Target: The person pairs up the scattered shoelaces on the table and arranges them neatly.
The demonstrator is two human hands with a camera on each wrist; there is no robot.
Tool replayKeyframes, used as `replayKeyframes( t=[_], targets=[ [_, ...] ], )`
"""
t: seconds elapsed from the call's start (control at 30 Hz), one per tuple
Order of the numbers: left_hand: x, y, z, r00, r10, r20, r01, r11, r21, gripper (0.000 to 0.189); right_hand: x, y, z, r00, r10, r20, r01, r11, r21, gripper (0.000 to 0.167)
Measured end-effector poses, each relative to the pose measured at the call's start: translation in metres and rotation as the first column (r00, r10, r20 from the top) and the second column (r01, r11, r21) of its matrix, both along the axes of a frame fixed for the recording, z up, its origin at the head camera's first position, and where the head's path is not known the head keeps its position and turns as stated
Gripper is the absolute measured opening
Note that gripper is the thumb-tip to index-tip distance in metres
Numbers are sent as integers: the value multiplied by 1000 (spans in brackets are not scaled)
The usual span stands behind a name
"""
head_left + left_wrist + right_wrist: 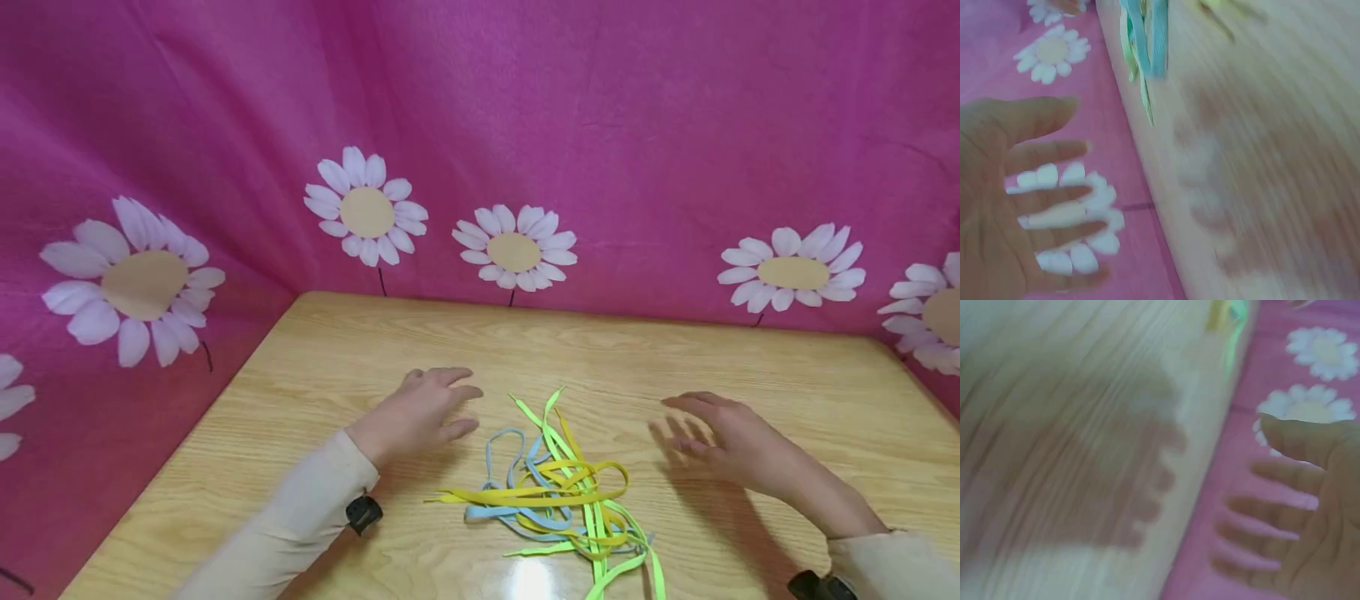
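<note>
A loose tangle of flat shoelaces lies on the wooden table between my hands in the head view. It mixes yellow laces (517, 497), neon green laces (592, 508) and light blue laces (517, 512), crossing over one another. To the left of the pile, my left hand (423, 414) hovers with fingers spread, touching nothing. My right hand (738, 442) is held above the table on the other side, its fingers extended and apart from the laces. Both wrist views show the fingers (1047, 153) (1279, 512) spread with nothing in them.
The wooden table (360, 342) meets a pink cloth backdrop (630, 125) with white daisies (367, 212) at its back and sides. Black wrist devices (363, 514) sit at the cuffs. Hand shadows fall on the tabletop.
</note>
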State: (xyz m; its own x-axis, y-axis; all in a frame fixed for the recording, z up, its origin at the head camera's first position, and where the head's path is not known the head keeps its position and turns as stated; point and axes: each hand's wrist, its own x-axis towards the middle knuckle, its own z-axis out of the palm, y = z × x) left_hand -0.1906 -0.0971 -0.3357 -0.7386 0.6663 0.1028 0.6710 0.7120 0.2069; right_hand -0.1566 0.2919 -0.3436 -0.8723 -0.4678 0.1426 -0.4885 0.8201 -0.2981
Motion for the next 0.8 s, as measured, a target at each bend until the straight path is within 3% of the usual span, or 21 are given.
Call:
replayKeyframes(
  t=[0.07, 0.13, 0.27, 0.4, 0.5, 0.63, 0.8],
  targets=[
    [0, 10, -1, 995, -101, -15, 102, 994, 29, 31, 2, -13, 1, 994, 109, 21, -108, 993, -45, 31],
    [-1, 24, -3, 986, -165, -13, 166, 985, 49, 26, 3, -28, 2, 984, 168, 56, -162, 983, -91, 20],
    [-1, 54, -11, 971, -241, 1, 240, 970, 46, 25, 5, -59, 1, 969, 218, 116, -202, 971, -129, 12],
    [0, 80, -21, 952, -305, -2, 305, 952, 8, 32, 5, -82, -5, 961, 252, 110, -237, 962, -133, 14],
    [0, 90, -28, 948, -318, -19, 318, 948, -3, 31, 5, -91, -12, 959, 268, 88, -255, 957, -138, 18],
    [-3, 93, -33, 958, -287, -31, 286, 958, -8, 25, 3, -94, -19, 958, 278, 74, -268, 955, -126, 25],
    [-5, 88, -33, 974, -223, -53, 221, 975, -26, 19, 3, -96, -24, 973, 207, 106, -194, 974, -120, 17]
  ],
)
